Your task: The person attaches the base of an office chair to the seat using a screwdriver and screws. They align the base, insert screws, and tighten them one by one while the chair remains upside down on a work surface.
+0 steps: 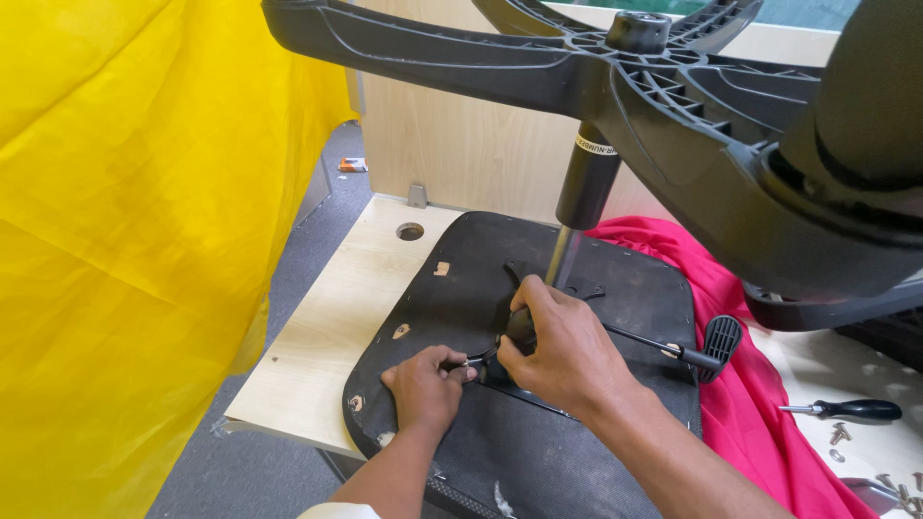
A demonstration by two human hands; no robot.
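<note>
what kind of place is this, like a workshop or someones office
Probably a makeshift furniture assembly or repair spot in an office-like room. An upturned office chair lies on a wooden table, both hands at its underside mechanism; a screwdriver and loose screws lie nearby, and yellow cloth hangs alongside.

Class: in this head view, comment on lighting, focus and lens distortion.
Head view: even, soft light with faint shadows; the hands and seat underside are sharp; the near caster looms large and soft; the chair base bows from wide-angle distortion; the yellow cloth glows brightly.
</note>
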